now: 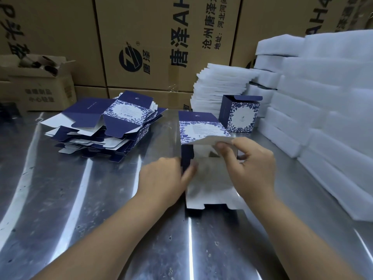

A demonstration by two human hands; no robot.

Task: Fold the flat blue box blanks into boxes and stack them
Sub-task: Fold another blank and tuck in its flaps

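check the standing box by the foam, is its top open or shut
Open. The box stands upright on the table with its lid flap sticking up, not tucked in.

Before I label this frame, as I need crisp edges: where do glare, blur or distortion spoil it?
Head view: glare streaks cross the shiny metal table; the left hand, the right hand and the half-folded blue-and-white cardboard box blank they grip are motion-blurred; the stacked white foam slabs look washed out; the printed brown cardboard cartons behind lean, bent by the wide lens.
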